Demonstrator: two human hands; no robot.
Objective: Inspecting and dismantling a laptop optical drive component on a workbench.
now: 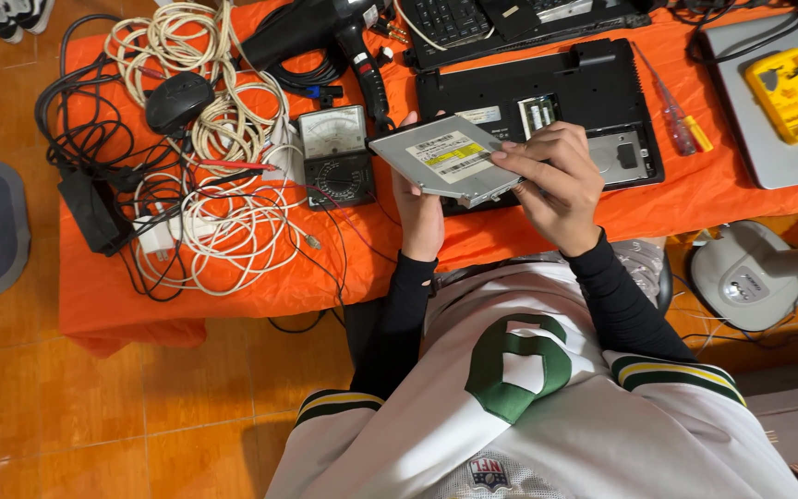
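The optical drive is a slim grey metal slab with white and yellow labels, tilted. The left hand grips it from beneath; the right hand pinches its near edge.

Two hands, left hand and right hand, are sharing one optical drive. At twelve o'clock one opened laptop is lying; at three, one screwdriver; at nine, one multimeter and one mouse.

Bare orange cloth right of open laptop; cable tangle crowds left.
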